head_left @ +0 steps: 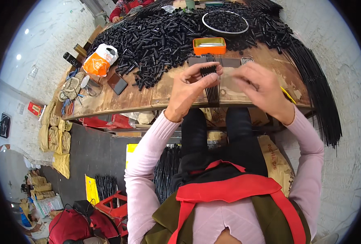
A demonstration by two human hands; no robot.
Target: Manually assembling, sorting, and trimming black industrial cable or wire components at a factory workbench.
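Observation:
My left hand (192, 86) is closed around a bundle of thin black rods (212, 94) just above the table's near edge. The rods' thicker black ends stand in a row between thumb and fingers, and the thin lengths hang down over the edge. To the right of the bundle, my right hand (266, 90) is raised with its fingers bent. Its fingertips are smeared by motion, and I cannot make out anything in them. Beyond both hands, a dark flat bar (231, 62) lies on the wooden table (143, 99), with an orange open tin (209, 50) behind it.
Short black tubes (156, 40) form a large heap across the back. A white ring (205, 24) surrounds some small black parts. Long black rods (317, 93) hang off the right side. A phone (117, 83), glass mug (91, 86) and plastic bag (100, 61) stand left. Another person's hand (115, 19) shows far left.

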